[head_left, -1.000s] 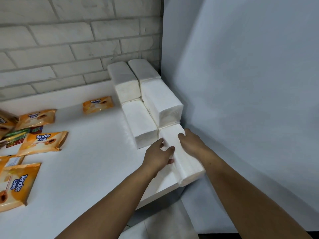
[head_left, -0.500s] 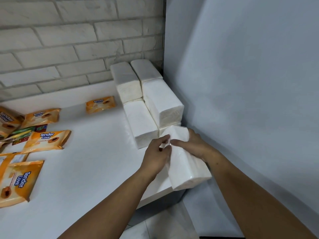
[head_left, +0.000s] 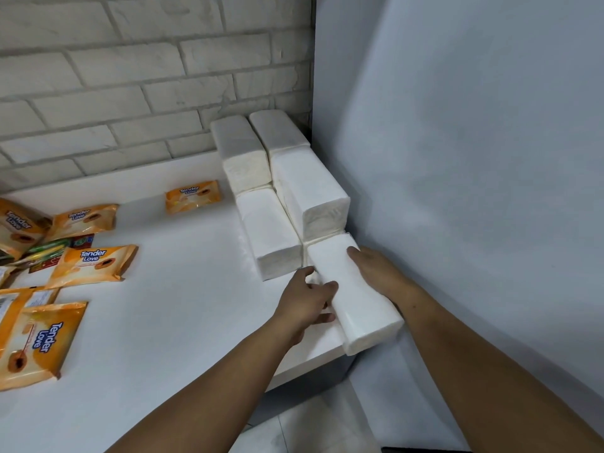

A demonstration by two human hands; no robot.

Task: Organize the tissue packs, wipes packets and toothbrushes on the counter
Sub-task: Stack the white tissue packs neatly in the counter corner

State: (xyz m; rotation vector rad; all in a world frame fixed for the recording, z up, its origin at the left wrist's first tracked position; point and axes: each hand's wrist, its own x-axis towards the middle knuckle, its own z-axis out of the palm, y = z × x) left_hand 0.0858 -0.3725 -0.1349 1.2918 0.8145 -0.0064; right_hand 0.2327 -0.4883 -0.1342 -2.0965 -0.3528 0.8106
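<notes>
tissue pack [head_left: 356,299] flat on counter [head_left: 183,322], long axis toward stacked packs [head_left: 310,197], left hand [head_left: 307,299] and right hand [head_left: 379,273] gripping its sides

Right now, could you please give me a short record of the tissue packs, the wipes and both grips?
held item: nearest tissue pack, at the front right corner of the counter
left grip: holds the pack's left side
right grip: holds its right side, next to the grey panel
other tissue packs: stacked in the corner, behind the held one
wipes packets: orange, scattered at the left
toothbrushes: packaged, lying among the wipes
</notes>
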